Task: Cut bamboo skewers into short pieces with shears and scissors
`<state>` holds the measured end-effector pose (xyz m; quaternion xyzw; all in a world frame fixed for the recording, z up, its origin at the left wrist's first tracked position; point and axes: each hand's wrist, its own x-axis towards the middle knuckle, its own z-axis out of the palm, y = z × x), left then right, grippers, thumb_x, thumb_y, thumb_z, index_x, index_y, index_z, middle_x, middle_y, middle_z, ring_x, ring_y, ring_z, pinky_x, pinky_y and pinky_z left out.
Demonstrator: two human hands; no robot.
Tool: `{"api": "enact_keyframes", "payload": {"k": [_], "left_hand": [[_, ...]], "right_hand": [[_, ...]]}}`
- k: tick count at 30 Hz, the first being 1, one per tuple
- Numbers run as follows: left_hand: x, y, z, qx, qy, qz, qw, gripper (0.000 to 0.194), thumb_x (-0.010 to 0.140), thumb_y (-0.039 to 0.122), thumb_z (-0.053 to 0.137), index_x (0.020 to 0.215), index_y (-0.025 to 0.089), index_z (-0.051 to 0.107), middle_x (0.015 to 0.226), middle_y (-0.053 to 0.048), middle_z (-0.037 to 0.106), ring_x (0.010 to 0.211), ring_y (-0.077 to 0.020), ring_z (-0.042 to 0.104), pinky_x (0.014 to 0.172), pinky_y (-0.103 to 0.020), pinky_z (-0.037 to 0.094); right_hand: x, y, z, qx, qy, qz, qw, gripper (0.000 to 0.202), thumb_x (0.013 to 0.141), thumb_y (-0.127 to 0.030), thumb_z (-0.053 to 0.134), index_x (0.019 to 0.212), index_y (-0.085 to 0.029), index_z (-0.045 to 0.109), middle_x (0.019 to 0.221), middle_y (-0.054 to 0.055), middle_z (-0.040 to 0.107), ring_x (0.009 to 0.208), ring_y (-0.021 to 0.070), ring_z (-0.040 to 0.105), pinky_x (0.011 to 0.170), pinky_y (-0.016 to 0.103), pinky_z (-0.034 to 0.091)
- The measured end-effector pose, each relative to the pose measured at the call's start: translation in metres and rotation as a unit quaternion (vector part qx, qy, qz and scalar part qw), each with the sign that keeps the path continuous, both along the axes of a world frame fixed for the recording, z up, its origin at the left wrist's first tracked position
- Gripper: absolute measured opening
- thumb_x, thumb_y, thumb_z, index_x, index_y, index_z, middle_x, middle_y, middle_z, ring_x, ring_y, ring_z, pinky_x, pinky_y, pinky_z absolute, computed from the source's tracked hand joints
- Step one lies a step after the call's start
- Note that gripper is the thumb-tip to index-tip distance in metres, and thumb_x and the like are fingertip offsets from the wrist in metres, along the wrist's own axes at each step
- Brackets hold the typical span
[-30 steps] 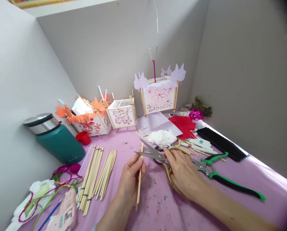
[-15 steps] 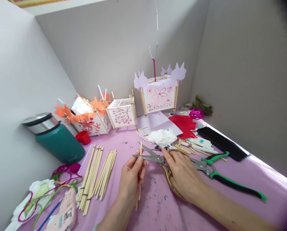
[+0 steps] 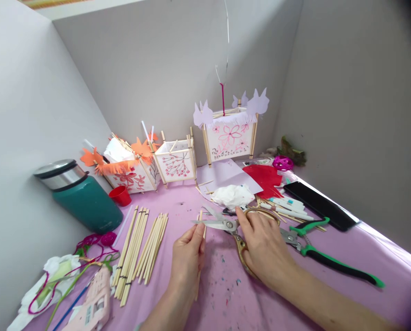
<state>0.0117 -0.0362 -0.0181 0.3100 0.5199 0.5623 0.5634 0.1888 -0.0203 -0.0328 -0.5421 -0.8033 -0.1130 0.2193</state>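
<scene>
Thin wooden sticks (image 3: 197, 278) are pinched upright in my left hand (image 3: 188, 257), their tops rising just past the fingertips. My right hand (image 3: 263, 246) grips the gold handles of large scissors (image 3: 222, 225). The blades are spread, and the lower one crosses the stick tops beside my left thumb. On the cloth left of my left hand lie two bundles of sticks, one with black bands (image 3: 131, 255) and one of shorter sticks (image 3: 152, 248). Green-handled pliers (image 3: 329, 259) lie beyond my right hand.
Decorated lanterns (image 3: 230, 138) stand along the back wall. A teal bottle (image 3: 88, 202), red cup (image 3: 120, 196), yarn and pink glue gun (image 3: 93, 303) occupy the left. White crumpled material (image 3: 233, 196), red paper (image 3: 264, 180), markers and a black phone (image 3: 317, 204) lie at the right.
The scissors and my right hand have shifted slightly right and up. The stick tops now stand lower beside the blades. The view has moved slightly.
</scene>
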Motion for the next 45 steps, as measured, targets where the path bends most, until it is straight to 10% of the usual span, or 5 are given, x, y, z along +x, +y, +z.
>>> {"api": "enact_keyframes", "payload": {"k": [17,29,37,45], "left_hand": [[0.0,0.001,0.009,0.063,-0.107,-0.03,0.992,0.048,0.07,0.039,0.08,0.112,0.019,0.066,0.066,0.005,0.051,0.043,-0.0025,0.029,0.037,-0.015,0.016],[0.0,-0.002,0.007,0.006,-0.05,-0.018,0.999,0.038,0.073,0.045,0.076,0.066,0.016,0.053,0.056,0.007,0.045,0.036,0.0001,0.022,0.035,-0.017,0.012],[-0.002,-0.003,0.011,0.063,-0.023,-0.041,0.997,0.029,0.076,0.042,0.074,0.082,0.016,0.062,0.049,0.005,0.052,0.038,-0.0053,0.039,0.039,-0.017,0.029],[-0.002,-0.002,0.009,0.067,-0.032,-0.067,0.995,0.025,0.082,0.038,0.069,0.09,0.017,0.059,0.059,0.006,0.055,0.033,-0.0002,0.025,0.035,-0.018,0.014]], "right_hand": [[0.002,0.001,-0.007,-0.041,0.036,0.045,0.997,0.071,0.073,-0.011,0.048,0.143,-0.004,0.04,0.106,0.018,0.057,0.102,0.0319,0.052,0.087,0.047,0.044],[0.004,0.001,-0.001,-0.016,0.032,0.022,0.999,0.074,0.068,-0.011,0.05,0.141,-0.005,0.042,0.105,0.018,0.057,0.101,0.0327,0.052,0.086,0.048,0.045],[0.005,0.0,-0.005,-0.02,0.056,0.047,0.997,0.068,0.074,-0.011,0.048,0.142,-0.007,0.042,0.104,0.016,0.057,0.098,0.0307,0.052,0.083,0.045,0.046],[0.006,0.0,-0.002,-0.057,0.053,0.043,0.996,0.069,0.073,-0.01,0.049,0.141,-0.008,0.045,0.103,0.015,0.058,0.096,0.0307,0.053,0.083,0.047,0.045]]}}
